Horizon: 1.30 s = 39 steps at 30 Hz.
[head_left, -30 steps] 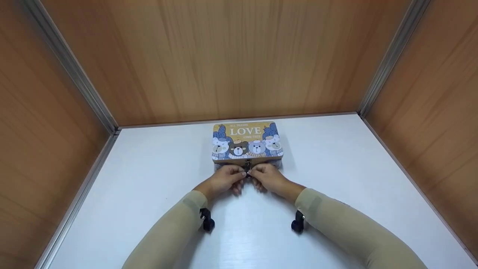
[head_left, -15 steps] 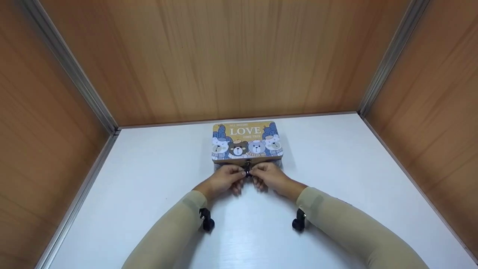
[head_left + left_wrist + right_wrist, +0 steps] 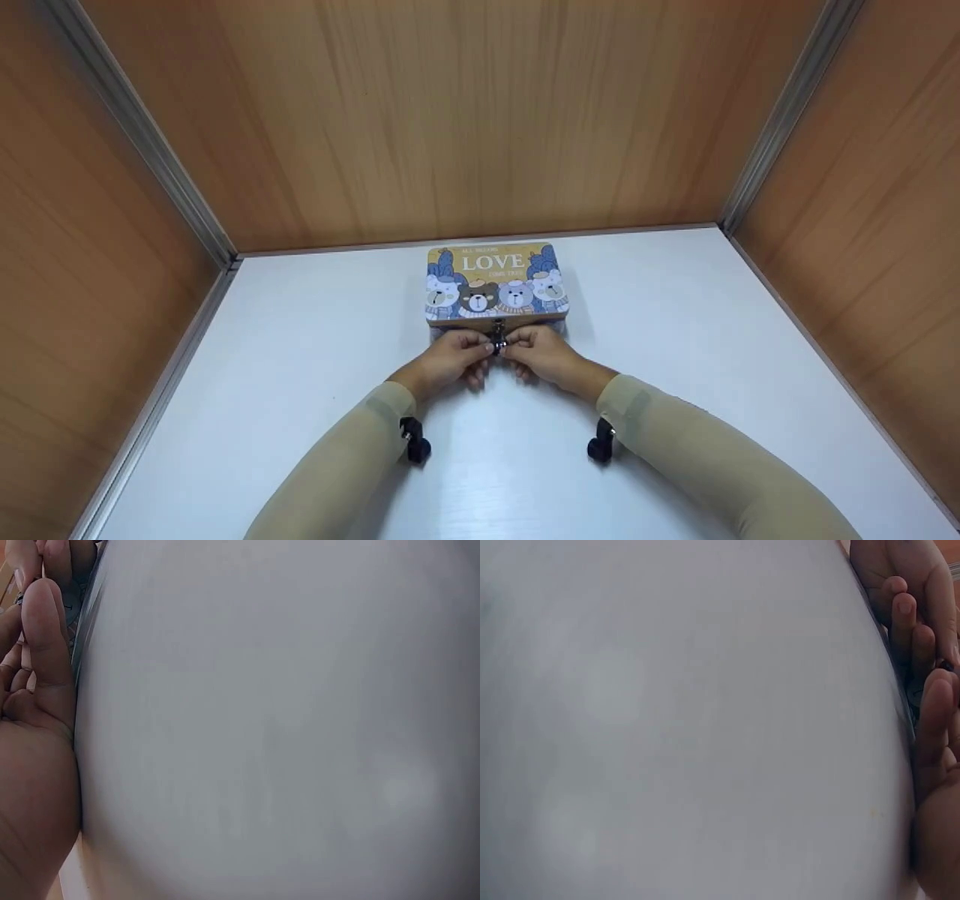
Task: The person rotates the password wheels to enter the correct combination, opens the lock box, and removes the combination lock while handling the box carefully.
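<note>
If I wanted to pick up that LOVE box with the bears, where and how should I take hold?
I'd probably squeeze the LOVE box by its left and right ends, coming in from both sides. It sits flat on the white tabletop with room beside each end; the wooden panel is close behind and a dark clasp occupies its front.

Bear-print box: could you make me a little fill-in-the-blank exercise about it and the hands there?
1. The biggest word on top of the bear-print box is ____.
2. The number of bears pictured in a row there is ____.
3. The box rests on a tabletop coloured ____.
4. The left hand and right hand each pinch the small fastener between finger and ____.

Missing words: LOVE, four, white, thumb.
</note>
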### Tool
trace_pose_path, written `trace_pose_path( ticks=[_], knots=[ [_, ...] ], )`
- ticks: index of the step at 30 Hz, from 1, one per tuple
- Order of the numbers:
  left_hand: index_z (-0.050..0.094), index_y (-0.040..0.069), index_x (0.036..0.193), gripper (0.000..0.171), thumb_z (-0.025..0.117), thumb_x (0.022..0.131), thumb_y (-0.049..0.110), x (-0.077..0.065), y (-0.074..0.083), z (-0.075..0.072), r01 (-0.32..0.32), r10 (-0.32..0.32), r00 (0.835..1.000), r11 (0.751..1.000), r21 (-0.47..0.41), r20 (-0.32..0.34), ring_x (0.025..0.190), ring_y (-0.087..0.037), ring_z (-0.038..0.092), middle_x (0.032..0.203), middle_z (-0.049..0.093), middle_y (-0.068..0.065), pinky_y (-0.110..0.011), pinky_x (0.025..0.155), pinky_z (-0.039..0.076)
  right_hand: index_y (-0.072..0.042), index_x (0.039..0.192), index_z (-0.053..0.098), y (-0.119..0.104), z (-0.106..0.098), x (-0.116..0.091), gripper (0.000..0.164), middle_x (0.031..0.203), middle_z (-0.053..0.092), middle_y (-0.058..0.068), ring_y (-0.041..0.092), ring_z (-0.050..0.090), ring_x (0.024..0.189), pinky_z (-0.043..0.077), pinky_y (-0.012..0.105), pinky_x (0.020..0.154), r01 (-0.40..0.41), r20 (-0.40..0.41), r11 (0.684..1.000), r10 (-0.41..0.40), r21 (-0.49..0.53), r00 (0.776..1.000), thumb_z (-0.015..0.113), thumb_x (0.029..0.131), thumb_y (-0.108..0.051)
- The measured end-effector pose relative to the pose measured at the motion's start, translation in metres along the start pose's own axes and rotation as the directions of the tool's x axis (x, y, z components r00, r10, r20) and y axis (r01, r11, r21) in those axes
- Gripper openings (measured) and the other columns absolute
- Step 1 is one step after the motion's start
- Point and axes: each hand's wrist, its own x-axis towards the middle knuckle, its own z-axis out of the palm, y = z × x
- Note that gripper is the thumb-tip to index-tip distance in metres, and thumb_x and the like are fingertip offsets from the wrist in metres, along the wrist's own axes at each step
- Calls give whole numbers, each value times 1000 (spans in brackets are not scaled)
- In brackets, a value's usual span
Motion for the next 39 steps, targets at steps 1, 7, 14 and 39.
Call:
trace_pose_path(
  ticks=[1,7,14,39],
  knots=[
    [74,0,115,19,64,117,17,0,0,0,-1,1,1000,1000,4,-2,66,-12,69,86,70,-3,-24,62,64,0,111,79,0,0,0,14,77,76,-3,7,64,58,57,20,53,-3,-2,1000,3,-1,1000,78,101,-9],
    [75,1,118,18,66,116,16,0,-1,0,0,0,1000,1000,12,-8,66,-12,69,87,70,-3,-25,62,65,-1,109,79,-2,1,0,13,75,71,-1,8,64,59,57,20,54,-16,-11,999,16,-28,1000,77,103,-13],
    [75,0,117,19,66,116,16,2,-1,-1,5,-5,1000,1000,19,-6,66,-12,70,87,71,-3,-25,63,65,-3,107,80,-3,2,0,12,74,70,-1,8,63,58,57,21,53,-29,-20,999,29,-33,999,76,104,-14],
    [74,-1,117,22,67,115,19,-1,-1,-1,-24,24,1000,1000,2,-7,65,-12,69,86,71,-4,-25,63,65,0,111,77,-2,-1,1,14,79,74,4,12,68,59,63,24,55,-56,-41,997,58,47,997,71,101,-8]
  ],
)
